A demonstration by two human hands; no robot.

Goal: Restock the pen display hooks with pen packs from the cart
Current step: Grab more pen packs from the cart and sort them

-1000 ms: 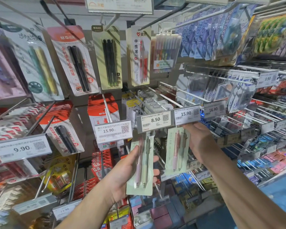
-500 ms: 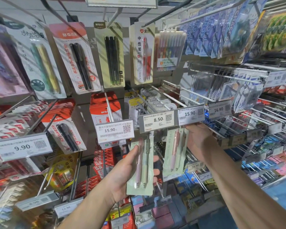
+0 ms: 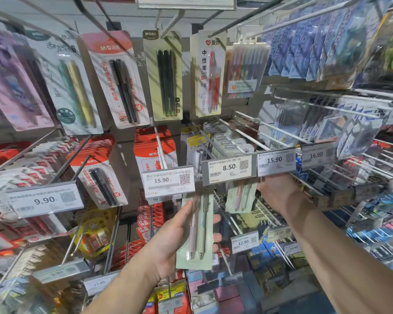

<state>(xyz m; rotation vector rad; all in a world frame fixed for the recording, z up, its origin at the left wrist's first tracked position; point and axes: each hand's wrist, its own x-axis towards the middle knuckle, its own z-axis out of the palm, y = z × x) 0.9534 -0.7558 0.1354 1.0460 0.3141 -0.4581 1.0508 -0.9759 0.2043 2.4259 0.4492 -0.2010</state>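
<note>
My left hand (image 3: 168,239) grips a pale green pen pack (image 3: 197,234) holding a pink and a green pen, upright below the 15.90 price tag (image 3: 168,181). My right hand (image 3: 277,191) is raised under the 8.50 tag (image 3: 228,168) and a second 15.90 tag (image 3: 276,160), its fingers on the top of a second pale green pen pack (image 3: 239,197). That pack hangs just behind the 8.50 tag; its top and the hook holding it are hidden by the tag.
Metal display hooks (image 3: 254,132) jut toward me at several heights, some bare, others full of pen packs (image 3: 114,80). Price tags hang at the hook tips, such as 9.90 (image 3: 44,199) and 16.90 (image 3: 317,155). More stock fills the lower rows.
The right hand has pushed its pen pack up and back, so the pack now sits further behind the 8.50 tag. The left hand keeps its pack still.
</note>
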